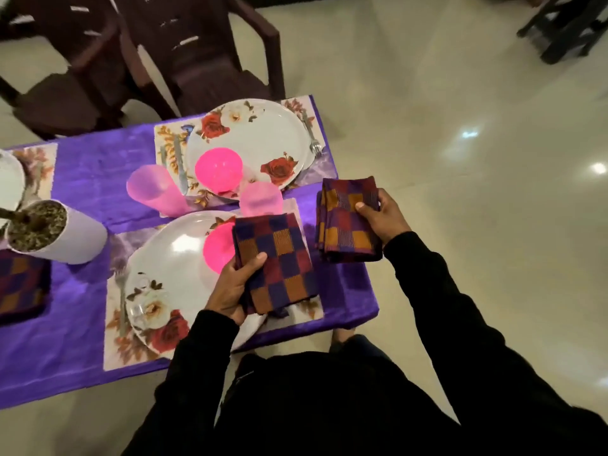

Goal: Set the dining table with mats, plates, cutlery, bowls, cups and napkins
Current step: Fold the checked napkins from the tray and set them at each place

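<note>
My left hand grips a folded checked napkin over the right side of the near floral plate. My right hand holds a second folded checked napkin above the table's right edge. A pink bowl sits on the near plate, partly hidden by the left napkin. The far floral plate carries another pink bowl. Two pink cups stand between the plates. Each plate lies on a floral mat.
A purple cloth covers the table. A fork lies left of the near plate; a fork and a knife flank the far plate. A white pot stands at left, a third napkin beside it. Dark chairs stand behind.
</note>
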